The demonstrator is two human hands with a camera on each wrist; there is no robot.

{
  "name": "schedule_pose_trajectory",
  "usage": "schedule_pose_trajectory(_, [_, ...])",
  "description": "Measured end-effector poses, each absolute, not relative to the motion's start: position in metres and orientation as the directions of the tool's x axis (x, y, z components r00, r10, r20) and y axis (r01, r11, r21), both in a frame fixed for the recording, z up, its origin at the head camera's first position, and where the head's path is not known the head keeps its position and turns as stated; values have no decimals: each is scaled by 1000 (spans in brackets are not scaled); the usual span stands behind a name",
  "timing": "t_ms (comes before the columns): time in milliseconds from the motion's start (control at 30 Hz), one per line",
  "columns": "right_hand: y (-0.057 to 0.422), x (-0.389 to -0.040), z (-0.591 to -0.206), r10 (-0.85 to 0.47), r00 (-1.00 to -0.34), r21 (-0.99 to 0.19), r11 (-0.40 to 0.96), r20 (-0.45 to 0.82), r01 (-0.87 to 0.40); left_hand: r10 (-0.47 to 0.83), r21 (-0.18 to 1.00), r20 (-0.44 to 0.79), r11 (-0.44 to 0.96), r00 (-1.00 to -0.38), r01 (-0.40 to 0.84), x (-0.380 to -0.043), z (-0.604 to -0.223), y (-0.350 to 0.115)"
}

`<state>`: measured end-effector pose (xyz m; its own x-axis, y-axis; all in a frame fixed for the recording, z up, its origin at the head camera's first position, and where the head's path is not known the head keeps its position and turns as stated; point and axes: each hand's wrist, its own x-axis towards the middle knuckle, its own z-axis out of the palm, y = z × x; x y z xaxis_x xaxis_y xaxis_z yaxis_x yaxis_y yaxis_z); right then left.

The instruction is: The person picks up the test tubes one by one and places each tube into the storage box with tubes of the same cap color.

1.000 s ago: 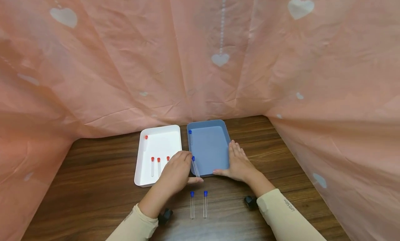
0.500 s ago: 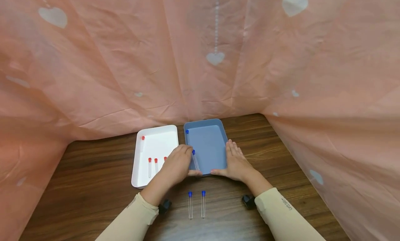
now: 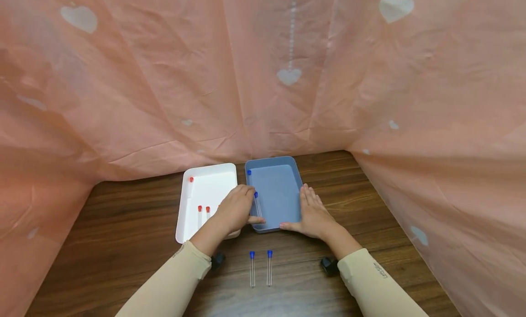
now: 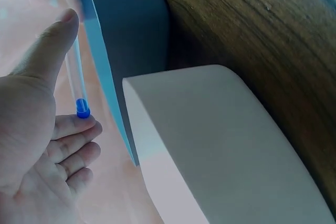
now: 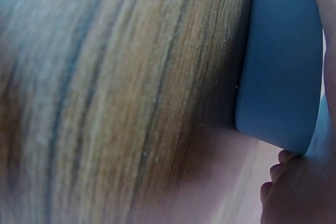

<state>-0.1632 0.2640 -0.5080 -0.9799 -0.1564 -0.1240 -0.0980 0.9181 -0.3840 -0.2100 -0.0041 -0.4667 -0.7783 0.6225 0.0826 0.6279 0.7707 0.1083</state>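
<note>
In the head view my left hand (image 3: 236, 207) is over the left side of the blue tray (image 3: 277, 168). It holds a blue-capped test tube (image 3: 258, 206) lengthwise between thumb and index finger. The left wrist view shows the tube (image 4: 76, 74) with its blue cap against the index fingertip and its other end behind the thumb. My right hand (image 3: 314, 215) rests on the blue tray's right edge, fingers straight, its thumb along the front edge. Another blue-capped tube (image 3: 249, 173) lies at the tray's back left corner.
A white tray (image 3: 186, 196) with red-capped tubes (image 3: 200, 209) stands to the left, partly hidden by my left arm. Two blue-capped tubes (image 3: 252, 269) lie on the wooden table (image 3: 123, 225) in front. A pink curtain (image 3: 255, 102) encloses the table's back and sides.
My left hand has moved forward with the blue-capped tube, from the blue tray's front left corner further over the tray. My right hand stays at the tray's right edge.
</note>
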Motion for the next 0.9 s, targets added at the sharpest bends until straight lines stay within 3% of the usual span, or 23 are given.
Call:
schedule_pose_trajectory(267, [268, -163, -506, -162, -980, -381, 918, -118, -106, 646, 34, 97, 758, -757, 651, -220, -471, 4])
schedule_pose_trajectory(900, [269, -162, -505, -167, -980, -365, 924, -109, -116, 647, 2, -10, 762, -762, 647, -230, -487, 26])
